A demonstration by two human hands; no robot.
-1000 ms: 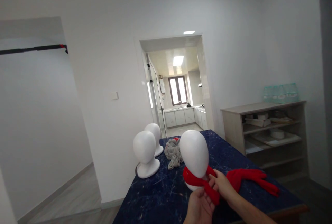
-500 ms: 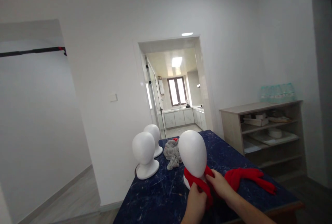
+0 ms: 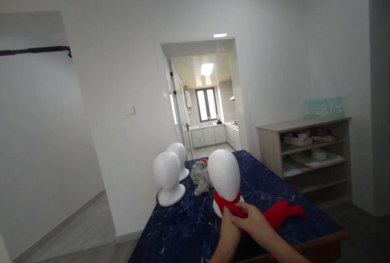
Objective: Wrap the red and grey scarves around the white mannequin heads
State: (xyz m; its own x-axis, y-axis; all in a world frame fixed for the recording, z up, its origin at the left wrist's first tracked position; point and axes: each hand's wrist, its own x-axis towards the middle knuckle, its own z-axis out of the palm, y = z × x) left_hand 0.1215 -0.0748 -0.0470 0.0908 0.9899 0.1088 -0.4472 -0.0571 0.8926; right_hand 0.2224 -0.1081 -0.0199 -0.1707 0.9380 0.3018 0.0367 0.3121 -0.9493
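Note:
A white foam mannequin head (image 3: 224, 175) stands upright on the dark blue table, a red scarf (image 3: 219, 201) wrapped round its neck. At the front of the neck my left hand (image 3: 228, 224) is closed on the scarf, its fingers partly covered. My right hand (image 3: 248, 216) overlaps it from the right, thumb and fingers pinching the red cloth. To the right of my hands, a loose length of the scarf lies bunched on the tabletop. Where the scarf ends cross is hidden behind my fingers.
Two more white mannequin heads (image 3: 167, 171) stand at the table's left side. A crumpled grey cloth (image 3: 201, 177) lies behind the nearest head. The blue marbled table (image 3: 183, 230) has a brown edge. Right of it stands a shelf unit (image 3: 266, 149) with bottles (image 3: 324, 108) on top.
My hands have come together at the front of the neck, the right crossing over to the left. The scarf sits closer round the neck, and its loose length has been drawn inward.

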